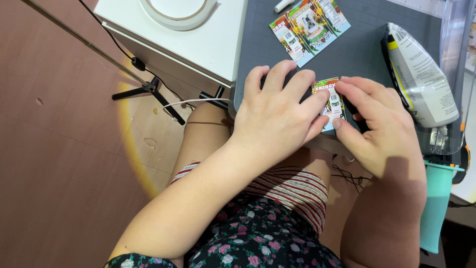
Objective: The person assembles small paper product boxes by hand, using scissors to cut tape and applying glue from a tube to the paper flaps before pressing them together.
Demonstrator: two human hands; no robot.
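Both the left hand (275, 111) and the right hand (379, 126) pinched a small printed card (331, 101) at the grey cutting mat (362, 52)'s six o'clock edge. A similar flat card sheet (310, 27) lay untouched at twelve o'clock; whether the held one was partly folded was unclear.

- Home craft workspace: dark gridded cutting mat (357, 49) on a white desk (208, 44).
- Tape roll (176, 12), tripod (148, 89) on the floor (59, 149).

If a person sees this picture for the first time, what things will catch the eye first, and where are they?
In the middle, the left hand and the right hand press together on a small colourful printed card at the near edge of a dark grey cutting mat. A larger colourful card lies further up on the mat. A white plastic pouch lies at the right.
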